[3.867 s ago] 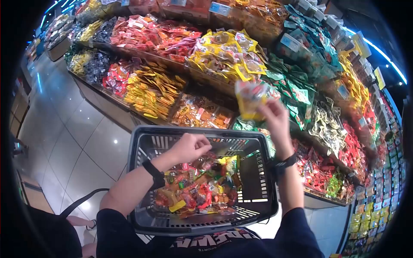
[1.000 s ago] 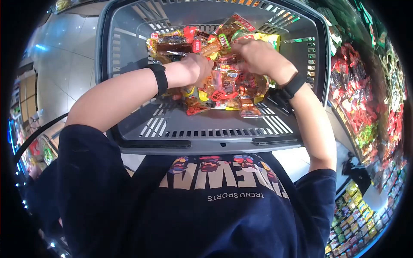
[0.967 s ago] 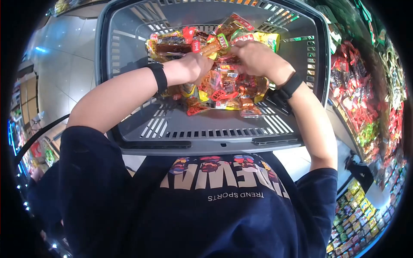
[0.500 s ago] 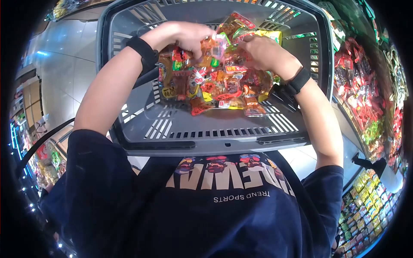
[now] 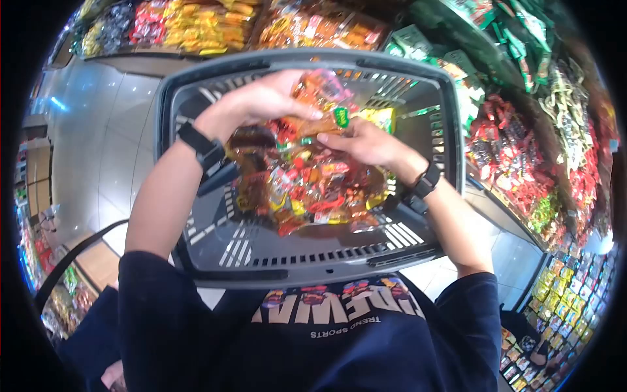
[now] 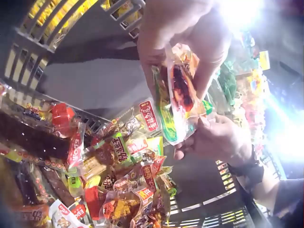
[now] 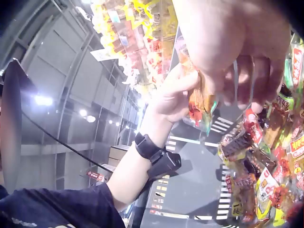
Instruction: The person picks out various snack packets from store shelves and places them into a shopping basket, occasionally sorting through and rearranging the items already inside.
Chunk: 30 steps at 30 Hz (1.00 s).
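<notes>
Above the basket point(image 5: 307, 277), the left hand point(image 5: 271, 98) grips a few clear snack packets point(image 5: 320, 88) with orange, pink and green parts. The right hand point(image 5: 369, 144) pinches their near end, thumb towards the body. In the left wrist view, the left hand point(image 6: 185, 28) holds the packets point(image 6: 180, 90) from above, and the right hand point(image 6: 216, 137) is at their lower corner. The right wrist view shows the packets point(image 7: 200, 102) between the left hand point(image 7: 173, 97) and the right hand point(image 7: 232, 42). Many mixed packets point(image 5: 313, 189) lie in the basket.
Shelf bins with yellow packets point(image 5: 209, 26), orange packets point(image 5: 320, 29) and red packets point(image 5: 509, 144) stand beyond and to the right of the basket. Tiled floor point(image 5: 108, 130) shows at the left. Racks of small packets point(image 5: 562, 300) are at the lower right.
Earlier the right hand held a yellow packet over the shelf, then both hands were down among the basket's packets. Now both hold packets raised together, and the view has tilted towards the shelves.
</notes>
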Available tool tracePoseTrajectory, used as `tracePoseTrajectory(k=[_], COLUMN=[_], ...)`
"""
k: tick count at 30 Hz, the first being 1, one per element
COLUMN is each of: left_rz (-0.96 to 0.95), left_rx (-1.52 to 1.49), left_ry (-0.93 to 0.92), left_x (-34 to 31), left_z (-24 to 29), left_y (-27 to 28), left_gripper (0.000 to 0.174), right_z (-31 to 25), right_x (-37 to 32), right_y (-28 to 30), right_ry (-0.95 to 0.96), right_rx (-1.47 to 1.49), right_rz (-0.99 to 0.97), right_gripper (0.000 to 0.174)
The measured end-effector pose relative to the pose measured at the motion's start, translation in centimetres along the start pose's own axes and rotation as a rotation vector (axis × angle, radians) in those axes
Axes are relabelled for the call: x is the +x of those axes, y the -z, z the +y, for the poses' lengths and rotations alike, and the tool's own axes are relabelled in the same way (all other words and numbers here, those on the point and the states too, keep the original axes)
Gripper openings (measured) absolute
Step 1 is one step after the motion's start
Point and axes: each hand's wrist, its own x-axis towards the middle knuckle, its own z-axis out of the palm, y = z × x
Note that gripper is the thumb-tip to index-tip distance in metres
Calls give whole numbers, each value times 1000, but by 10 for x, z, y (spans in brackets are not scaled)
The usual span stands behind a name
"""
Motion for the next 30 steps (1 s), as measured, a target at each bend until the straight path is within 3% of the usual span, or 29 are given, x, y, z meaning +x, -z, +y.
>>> tracePoseTrajectory(k=[1, 3, 5, 9, 11, 12, 14, 17, 20, 22, 23, 27, 29, 30], left_rz=[-2, -21, -18, 15, -3, 8, 71, 75, 96, 98, 112, 135, 181, 183], left_rx=[20, 108, 90, 93, 71, 69, -275, -356, -530, -560, -592, -527, -464, -445], left_ry=[-42, -89, -48, -79, -191, -182, 68, -86, 5, 5, 34, 47, 122, 99], left_x=[0, 1, 1, 5, 6, 3, 4, 2, 2, 3, 3, 12, -6, -1], left_z=[0, 3, -6, 4, 7, 4, 2, 5, -4, -6, -6, -18, 21, 11], left_y=[0, 0, 4, -9, -12, -13, -7, -15, -8, -7, -9, 1, -18, -19], left_gripper=[61, 55, 49, 42, 38, 38, 38, 36, 32, 31, 29, 26, 25, 24], right_z=[-17, -7, -34, -25, -25, -29, -28, -33, -25, -46, -30, -37, -37, -32], right_x=[-9, -4, -16, -9, -8, -11, -10, -13, -10, -19, -10, -11, -12, -10], right_y=[-4, 8, 13, 21, 21, 22, 23, 26, 26, 26, 28, 27, 32, 33], right_ry=[25, 47, 67, 80, 113, 115, 145, 162, 207, 144, 243, 230, 223, 271], right_rx=[151, -109, 31, 46, 116, 114, 133, 15, -43, -86, -100, -20, -71, -34], right_rz=[45, 79, 70, 171, 229, 272, 339, 414, 405, 393, 430, 427, 405, 422], right_gripper=[46, 42, 36, 37, 35, 36, 36, 36, 35, 34, 35, 32, 24, 23])
